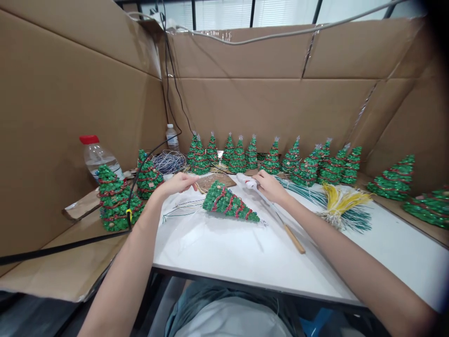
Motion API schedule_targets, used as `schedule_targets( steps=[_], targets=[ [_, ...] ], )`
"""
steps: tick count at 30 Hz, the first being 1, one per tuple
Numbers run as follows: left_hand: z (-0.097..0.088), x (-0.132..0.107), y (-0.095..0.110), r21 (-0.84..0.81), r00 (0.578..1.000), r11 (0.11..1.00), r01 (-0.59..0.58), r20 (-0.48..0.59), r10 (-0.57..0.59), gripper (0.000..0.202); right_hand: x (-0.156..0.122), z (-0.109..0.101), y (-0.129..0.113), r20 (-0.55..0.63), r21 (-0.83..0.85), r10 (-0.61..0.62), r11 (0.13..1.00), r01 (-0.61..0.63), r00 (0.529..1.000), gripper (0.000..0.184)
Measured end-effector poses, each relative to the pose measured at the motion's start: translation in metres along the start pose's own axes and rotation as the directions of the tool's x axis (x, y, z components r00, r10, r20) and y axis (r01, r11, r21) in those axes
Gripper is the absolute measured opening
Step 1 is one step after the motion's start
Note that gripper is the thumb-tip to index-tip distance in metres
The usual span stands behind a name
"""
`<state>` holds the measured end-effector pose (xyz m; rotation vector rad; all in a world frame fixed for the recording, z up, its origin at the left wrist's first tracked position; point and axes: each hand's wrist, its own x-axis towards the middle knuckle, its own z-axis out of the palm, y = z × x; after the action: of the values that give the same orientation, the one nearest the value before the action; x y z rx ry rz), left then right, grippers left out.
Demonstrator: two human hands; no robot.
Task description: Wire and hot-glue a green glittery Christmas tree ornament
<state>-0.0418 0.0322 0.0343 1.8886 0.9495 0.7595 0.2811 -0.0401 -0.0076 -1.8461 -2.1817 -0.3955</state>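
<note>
A small green beaded tree [229, 202] with red garland lies on its side on the white table [245, 252], tip pointing right. My left hand [178, 183] hovers just left of its base, fingers pinched together on something thin I cannot make out. My right hand [268, 186] is closed round a white glue gun [247, 181], just beyond the tree. A wooden-handled tool [289, 234] lies under my right forearm.
A row of several finished trees [266, 157] lines the cardboard back wall. Two more trees [114, 199] and a red-capped bottle [96, 157] stand at left. Yellow and green wire bundles [342, 203] lie at right. A black cable [129, 201] crosses the left side.
</note>
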Motion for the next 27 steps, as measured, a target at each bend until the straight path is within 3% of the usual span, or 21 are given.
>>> schedule_targets(
  steps=[5, 11, 15, 18, 20, 27],
  targets=[
    [-0.002, 0.002, -0.007, 0.265, 0.999, 0.963, -0.043, -0.014, 0.048, 0.027, -0.015, -0.027, -0.015, -0.148, 0.147, 0.049, 0.989, -0.027, 0.988, 0.036],
    [-0.005, 0.009, -0.022, 0.326, 0.995, 0.943, -0.061, 0.09, 0.033, 0.023, -0.029, -0.047, -0.037, -0.19, 0.336, 0.217, 0.931, -0.144, 0.958, 0.042],
    [0.002, 0.008, -0.017, 0.314, 0.992, 0.941, -0.123, 0.014, 0.125, 0.019, -0.033, -0.055, -0.045, -0.155, 0.23, 0.364, 0.917, -0.325, 0.918, 0.045],
    [0.009, 0.004, -0.006, 0.223, 0.979, 0.959, -0.176, -0.066, 0.195, 0.015, -0.035, -0.059, -0.048, -0.136, 0.166, 0.407, 0.908, -0.384, 0.903, 0.048],
    [0.015, 0.001, 0.002, 0.2, 0.981, 0.967, -0.155, -0.087, 0.175, 0.017, -0.038, -0.061, -0.049, -0.135, 0.119, 0.419, 0.907, -0.405, 0.898, 0.049],
    [0.028, -0.008, 0.015, 0.135, 0.973, 0.967, -0.215, 0.115, 0.201, 0.035, -0.048, -0.063, -0.052, -0.209, 0.021, 0.362, 0.931, -0.365, 0.909, 0.047]
  ],
)
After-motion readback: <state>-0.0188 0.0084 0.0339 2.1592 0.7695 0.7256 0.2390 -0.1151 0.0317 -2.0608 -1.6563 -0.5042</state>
